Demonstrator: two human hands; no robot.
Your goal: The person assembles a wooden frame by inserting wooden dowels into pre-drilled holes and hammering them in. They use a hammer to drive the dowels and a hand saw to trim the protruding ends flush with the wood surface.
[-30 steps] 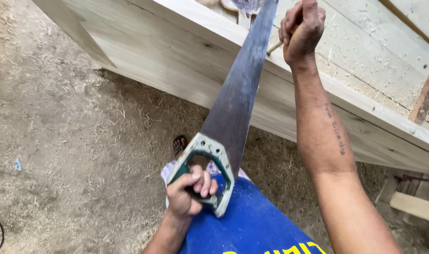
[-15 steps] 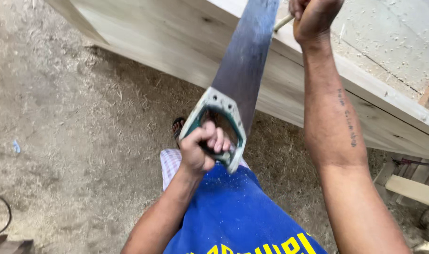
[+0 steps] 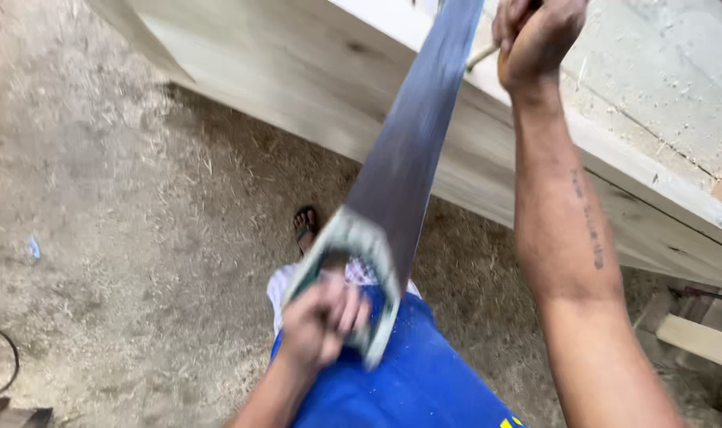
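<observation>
Nearest to us, at the bottom edge, we are wearing a blue garment (image 3: 408, 388) that is filling the space between our two forearms. Just above it our left hand (image 3: 323, 319) is wrapping its fingers tightly round the pale green grip of a handsaw (image 3: 393, 198), the knuckles blurred. From that grip the grey blade is running up and to the right, narrowing as it is rising toward the top of the view, where it is meeting the upper edge of a long pale wooden plank (image 3: 313, 87). Below the saw grip a sandalled foot (image 3: 304, 226) is standing on the sawdust-strewn ground (image 3: 123, 238), and a dark cable (image 3: 8, 364) is curling at the lower left. Our right forearm is stretching up the right side, and our right hand (image 3: 535, 36) is curling closed over the plank's top edge just beside the blade, around something thin and stick-like that we cannot identify. Beyond the plank a dusty board surface (image 3: 662, 87) is lying under wood chips, and a smaller pale timber offcut (image 3: 698, 341) is resting low at the right
</observation>
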